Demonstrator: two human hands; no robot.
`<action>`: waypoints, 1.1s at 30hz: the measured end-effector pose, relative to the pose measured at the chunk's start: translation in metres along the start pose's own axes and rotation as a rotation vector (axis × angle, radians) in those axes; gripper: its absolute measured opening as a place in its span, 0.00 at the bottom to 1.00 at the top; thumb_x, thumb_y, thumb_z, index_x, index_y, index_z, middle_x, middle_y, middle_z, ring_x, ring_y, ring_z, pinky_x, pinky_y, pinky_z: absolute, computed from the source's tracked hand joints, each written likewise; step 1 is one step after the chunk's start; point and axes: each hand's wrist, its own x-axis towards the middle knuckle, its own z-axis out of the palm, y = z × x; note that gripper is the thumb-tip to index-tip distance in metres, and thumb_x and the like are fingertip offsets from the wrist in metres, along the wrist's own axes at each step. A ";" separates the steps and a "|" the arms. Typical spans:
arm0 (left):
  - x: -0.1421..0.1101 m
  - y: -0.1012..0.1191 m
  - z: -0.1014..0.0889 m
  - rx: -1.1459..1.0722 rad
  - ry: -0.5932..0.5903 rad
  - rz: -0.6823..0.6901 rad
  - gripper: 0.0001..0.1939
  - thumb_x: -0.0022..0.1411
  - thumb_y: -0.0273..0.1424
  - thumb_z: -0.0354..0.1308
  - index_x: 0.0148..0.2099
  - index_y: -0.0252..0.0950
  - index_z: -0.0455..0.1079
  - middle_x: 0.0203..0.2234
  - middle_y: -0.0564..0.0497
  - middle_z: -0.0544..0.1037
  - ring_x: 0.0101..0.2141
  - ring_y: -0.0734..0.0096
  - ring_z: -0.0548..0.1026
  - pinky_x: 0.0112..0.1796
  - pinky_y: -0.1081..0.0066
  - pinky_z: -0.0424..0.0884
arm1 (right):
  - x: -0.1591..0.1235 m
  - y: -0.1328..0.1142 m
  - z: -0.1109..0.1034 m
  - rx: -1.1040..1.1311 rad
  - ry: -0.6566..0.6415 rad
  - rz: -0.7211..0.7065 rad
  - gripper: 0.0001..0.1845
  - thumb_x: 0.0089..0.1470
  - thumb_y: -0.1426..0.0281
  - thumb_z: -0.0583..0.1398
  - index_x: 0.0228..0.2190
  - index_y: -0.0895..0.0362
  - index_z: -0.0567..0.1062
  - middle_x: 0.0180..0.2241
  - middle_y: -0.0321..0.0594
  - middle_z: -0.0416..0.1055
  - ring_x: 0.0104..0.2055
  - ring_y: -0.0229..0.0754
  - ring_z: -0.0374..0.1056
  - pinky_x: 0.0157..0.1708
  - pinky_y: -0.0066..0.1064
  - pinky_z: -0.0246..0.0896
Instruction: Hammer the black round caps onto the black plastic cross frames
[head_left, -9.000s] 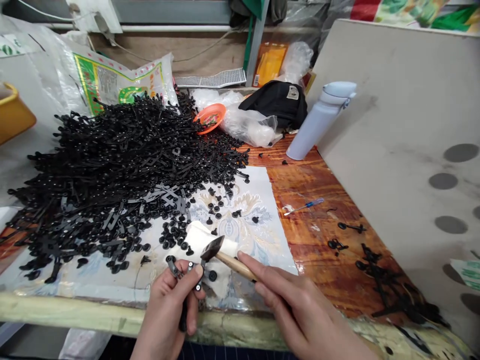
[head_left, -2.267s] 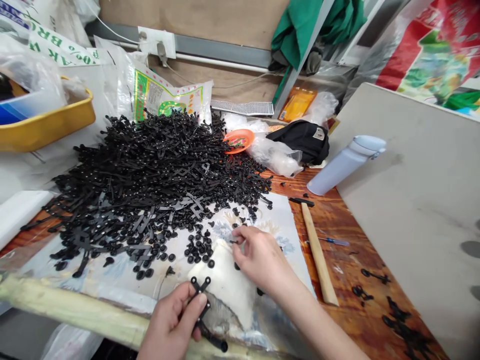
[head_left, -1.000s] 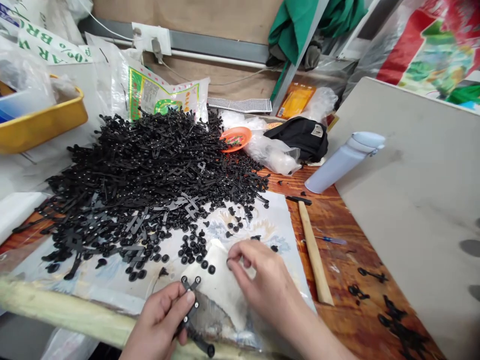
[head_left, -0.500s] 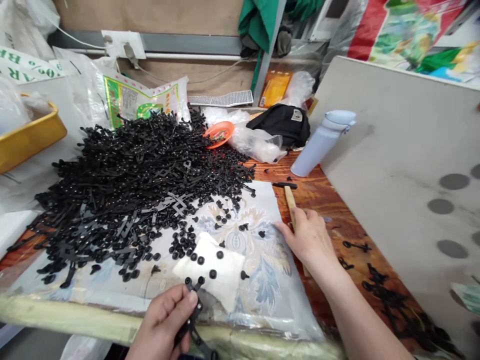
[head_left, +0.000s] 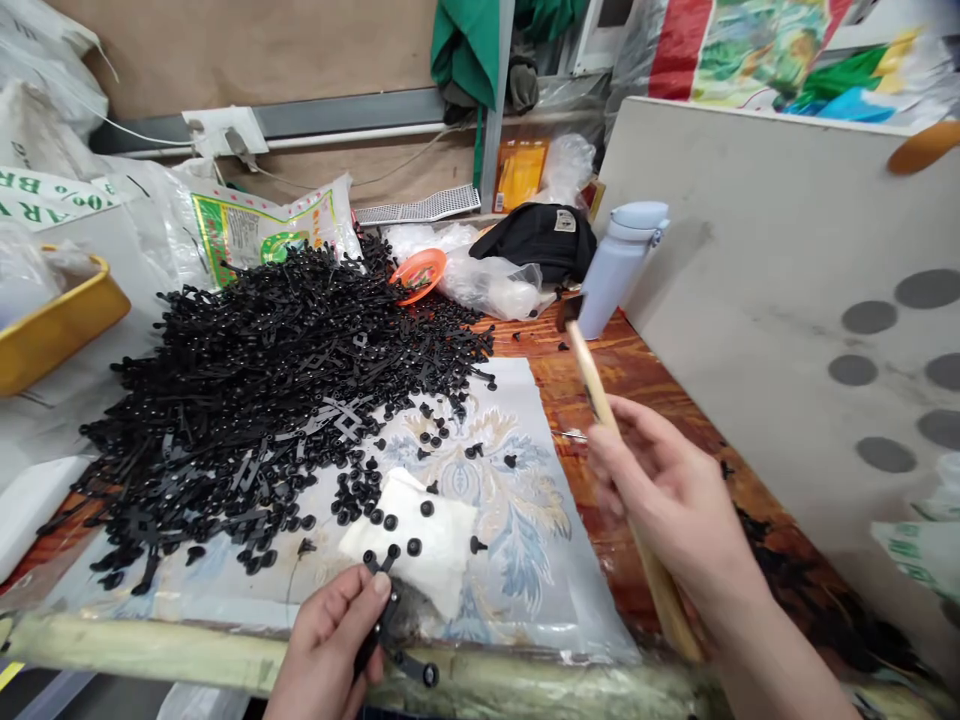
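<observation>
Between thumb and fingers, my left hand (head_left: 337, 630) pinches a black jointed plastic linkage (head_left: 388, 610) with round ends, at the table's front edge. My right hand (head_left: 660, 480) is closed around the wooden handle of a hammer (head_left: 592, 375), whose dark head points away, in front of the blue bottle. Just beyond my left hand lies a folded white cloth (head_left: 442, 560) with several small black round caps (head_left: 414, 547) on it. A big heap of black plastic linkages (head_left: 277, 350) covers the table's left and middle.
A light blue bottle (head_left: 619, 265) stands at the back right beside a black pouch (head_left: 540, 240). An orange plate (head_left: 420, 275) leans on the heap. A grey panel (head_left: 772, 240) borders the right side. More black parts (head_left: 810, 610) lie below it. A yellow bin (head_left: 60, 330) sits left.
My right hand has lifted the hammer off the table, its head now raised in front of the bottle. My left hand still holds the linkage in nearly the same place. The view shifted slightly.
</observation>
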 end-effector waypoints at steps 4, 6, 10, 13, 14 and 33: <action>-0.002 0.004 0.002 0.016 -0.009 -0.031 0.20 0.44 0.45 0.67 0.26 0.36 0.63 0.12 0.62 0.63 0.11 0.87 0.56 0.12 0.87 0.40 | -0.033 -0.016 0.006 0.472 -0.299 0.093 0.14 0.55 0.58 0.60 0.37 0.54 0.68 0.21 0.30 0.62 0.19 0.35 0.59 0.18 0.25 0.61; -0.003 0.007 0.004 0.016 -0.013 -0.030 0.20 0.44 0.45 0.67 0.25 0.36 0.63 0.13 0.62 0.63 0.11 0.87 0.57 0.12 0.87 0.40 | -0.040 -0.014 0.015 0.547 -0.408 0.195 0.15 0.53 0.57 0.62 0.35 0.55 0.67 0.21 0.30 0.62 0.18 0.33 0.57 0.16 0.23 0.58; -0.004 0.013 0.009 0.019 -0.020 -0.036 0.20 0.43 0.43 0.68 0.26 0.35 0.64 0.14 0.62 0.63 0.12 0.87 0.59 0.13 0.87 0.43 | -0.046 -0.003 0.027 0.581 -0.429 0.328 0.24 0.51 0.55 0.62 0.44 0.55 0.65 0.25 0.32 0.66 0.16 0.30 0.53 0.12 0.20 0.51; -0.001 0.014 0.008 0.042 -0.059 -0.036 0.19 0.47 0.43 0.66 0.26 0.36 0.63 0.11 0.62 0.63 0.10 0.87 0.54 0.12 0.85 0.40 | -0.049 0.001 0.028 0.576 -0.422 0.367 0.29 0.53 0.52 0.59 0.50 0.57 0.64 0.22 0.29 0.62 0.15 0.30 0.50 0.10 0.20 0.50; 0.000 0.013 0.008 0.057 -0.084 -0.028 0.19 0.49 0.44 0.64 0.25 0.36 0.62 0.10 0.62 0.63 0.09 0.87 0.51 0.11 0.85 0.39 | -0.050 0.001 0.027 0.577 -0.419 0.364 0.28 0.55 0.52 0.58 0.50 0.57 0.64 0.21 0.28 0.60 0.15 0.30 0.49 0.10 0.20 0.49; 0.003 0.012 0.012 0.146 -0.023 -0.011 0.20 0.46 0.45 0.65 0.23 0.37 0.62 0.10 0.61 0.62 0.10 0.84 0.52 0.11 0.85 0.38 | -0.056 0.008 0.024 0.559 -0.469 0.238 0.12 0.61 0.62 0.54 0.42 0.55 0.70 0.21 0.27 0.56 0.14 0.29 0.45 0.11 0.21 0.43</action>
